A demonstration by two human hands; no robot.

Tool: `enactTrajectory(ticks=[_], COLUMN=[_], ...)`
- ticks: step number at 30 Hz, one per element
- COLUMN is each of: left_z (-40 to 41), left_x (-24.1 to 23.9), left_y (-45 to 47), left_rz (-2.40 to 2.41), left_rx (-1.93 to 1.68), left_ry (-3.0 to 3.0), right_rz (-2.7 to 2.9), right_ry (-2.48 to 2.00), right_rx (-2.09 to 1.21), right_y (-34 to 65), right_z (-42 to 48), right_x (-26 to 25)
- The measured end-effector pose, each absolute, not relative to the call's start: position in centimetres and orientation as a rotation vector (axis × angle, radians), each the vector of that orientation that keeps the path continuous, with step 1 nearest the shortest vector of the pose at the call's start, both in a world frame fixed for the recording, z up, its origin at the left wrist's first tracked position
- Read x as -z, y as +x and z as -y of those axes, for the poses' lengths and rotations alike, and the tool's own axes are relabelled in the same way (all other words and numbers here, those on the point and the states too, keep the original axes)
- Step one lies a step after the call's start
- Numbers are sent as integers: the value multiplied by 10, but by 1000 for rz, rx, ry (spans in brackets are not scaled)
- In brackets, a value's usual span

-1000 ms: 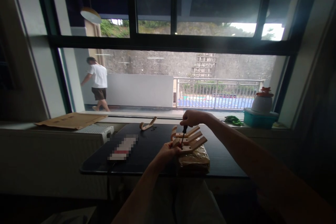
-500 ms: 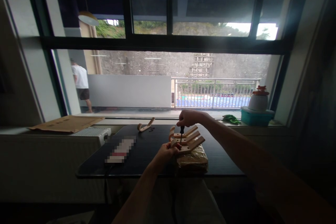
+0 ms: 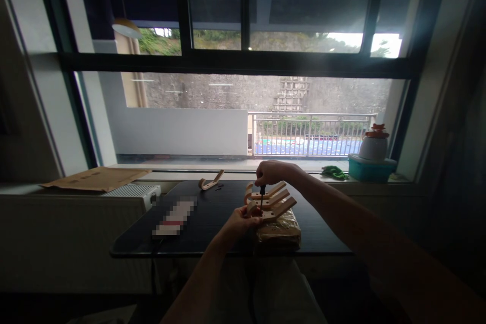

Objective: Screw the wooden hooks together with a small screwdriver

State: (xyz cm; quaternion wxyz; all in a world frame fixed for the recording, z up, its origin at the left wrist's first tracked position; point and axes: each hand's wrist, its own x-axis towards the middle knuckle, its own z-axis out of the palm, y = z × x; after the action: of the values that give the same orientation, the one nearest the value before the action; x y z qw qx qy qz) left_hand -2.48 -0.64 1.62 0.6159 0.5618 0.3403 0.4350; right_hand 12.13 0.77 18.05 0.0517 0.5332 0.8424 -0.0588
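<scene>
My right hand (image 3: 270, 172) is closed round the handle of a small screwdriver (image 3: 261, 197) that stands upright, tip down on a wooden hook rack (image 3: 273, 203). The rack carries three light wooden hooks that point up and right. My left hand (image 3: 240, 221) grips the rack's near left end and steadies it above the dark table (image 3: 212, 223). Under the rack lies a clear plastic bag (image 3: 280, 233) with wooden parts inside. A single loose wooden hook (image 3: 211, 181) lies further back on the table, with small dark screws beside it.
A flat blurred packet (image 3: 174, 216) lies on the table's left half. A white radiator (image 3: 131, 191) and brown cardboard (image 3: 96, 178) sit to the left on the sill. A teal box (image 3: 370, 168) with a white pot and a green cloth (image 3: 334, 172) stand at the right by the window.
A person outside the window walked left and is gone from view. The view shifted slightly to the right. My hands stay on the screwdriver and rack.
</scene>
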Motion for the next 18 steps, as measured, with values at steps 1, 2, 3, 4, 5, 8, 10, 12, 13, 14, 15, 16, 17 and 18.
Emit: enactTrajectory(ticks=[1,2,3,4,5,8,10,12,13,14,15,16,17,18], left_z=[6,5,5,4,4,2,1,1,0,0,0,1,1,2], left_x=[-15,-14,-14,-13,-12,-12,-12,-12,-12,-11,-11,-11,-11,-11], left_y=[-25,-24,-24,-24,-24,-24,-24,-24,-24,-24,-23,-23,-23,-23], left_rz=[-780,-780,-781,-782,-783,-782,-786,-792,-795,-796,-796,-797,-798,-798], left_rx=[-1003,-1007,-1011,-1014,-1014,-1011,-1013,-1015,-1016,-1017,-1017,-1017,-1018,-1018], left_ry=[1292,1289,1284,1281,1280,1280,1279,1278,1278,1278,1277,1275,1273,1270], right_rz=[-2558,-2554,-2546,-2535,-2521,-2470,-2444,-2433,-2432,-2434,-2435,-2438,-2443,-2452], right_ry=[1620,1622,1631,1646,1663,1664,1594,1511,1484,1470,1466,1469,1473,1479], right_rx=[146,116,89,66,47,52,132,223,255,276,287,296,304,312], right_y=[120,118,117,116,115,113,111,109,108,108,108,109,110,111], right_z=[-6,-4,-3,-1,0,1,1,1,0,0,0,0,0,0], right_x=[-180,-179,-177,-176,-176,-180,-188,-196,-200,-203,-205,-206,-206,-204])
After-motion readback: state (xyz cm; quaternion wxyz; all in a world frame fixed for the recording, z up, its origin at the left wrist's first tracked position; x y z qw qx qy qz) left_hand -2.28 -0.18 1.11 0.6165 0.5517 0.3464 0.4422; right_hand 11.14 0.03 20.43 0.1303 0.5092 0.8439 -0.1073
